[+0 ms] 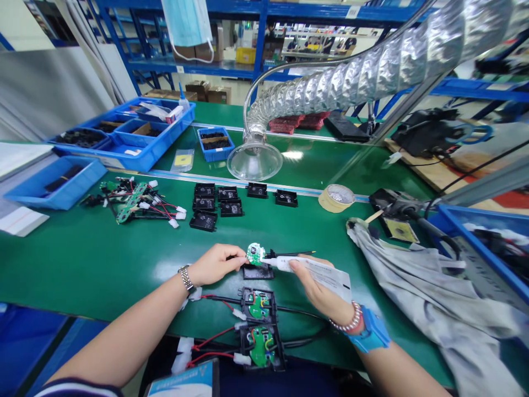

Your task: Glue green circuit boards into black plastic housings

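Pinched between the fingers of my left hand (220, 263) is the edge of a small green and white circuit board (255, 253). My right hand (320, 284) is closed around a white tube (326, 272), whose nozzle points left and reaches the board's lower right edge. Under the board lies an open black case (258, 272). Nearer to me, two black cases (259, 305) hold green boards with red and black wires and white connectors.
Several black cases (204, 220) stand beyond my hands, with a pile of wired boards (134, 201) to their left. A silver duct hood (255, 161) hangs over the bench. At the right are a round tub (336, 198) and a grey cloth (397, 275).
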The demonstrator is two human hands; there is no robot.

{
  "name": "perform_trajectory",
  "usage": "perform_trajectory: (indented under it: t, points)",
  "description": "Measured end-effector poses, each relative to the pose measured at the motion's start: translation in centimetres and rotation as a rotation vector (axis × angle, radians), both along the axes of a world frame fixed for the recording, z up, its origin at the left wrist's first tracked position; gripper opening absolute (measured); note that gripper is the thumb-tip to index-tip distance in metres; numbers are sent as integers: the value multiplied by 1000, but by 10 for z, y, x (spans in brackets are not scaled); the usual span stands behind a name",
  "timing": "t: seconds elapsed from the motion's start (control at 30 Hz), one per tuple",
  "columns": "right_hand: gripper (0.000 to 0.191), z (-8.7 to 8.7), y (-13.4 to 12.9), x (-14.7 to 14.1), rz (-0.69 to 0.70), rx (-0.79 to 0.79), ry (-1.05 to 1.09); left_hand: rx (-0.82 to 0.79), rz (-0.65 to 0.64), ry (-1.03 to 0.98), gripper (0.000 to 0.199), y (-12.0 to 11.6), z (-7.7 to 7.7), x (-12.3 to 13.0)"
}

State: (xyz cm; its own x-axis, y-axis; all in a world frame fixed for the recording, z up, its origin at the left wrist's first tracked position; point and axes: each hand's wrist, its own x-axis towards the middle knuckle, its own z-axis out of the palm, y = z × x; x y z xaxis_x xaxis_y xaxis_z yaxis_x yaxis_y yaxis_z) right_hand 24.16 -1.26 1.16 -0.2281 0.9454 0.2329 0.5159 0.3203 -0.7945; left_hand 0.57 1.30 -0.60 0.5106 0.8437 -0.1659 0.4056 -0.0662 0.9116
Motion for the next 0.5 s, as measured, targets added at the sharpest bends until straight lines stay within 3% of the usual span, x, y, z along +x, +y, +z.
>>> perform_trajectory:
  t: [0.5]
  points:
    - [37, 5, -4, -18, -20, 80, -47, 6, -16, -12, 24, -2, 2, 1]
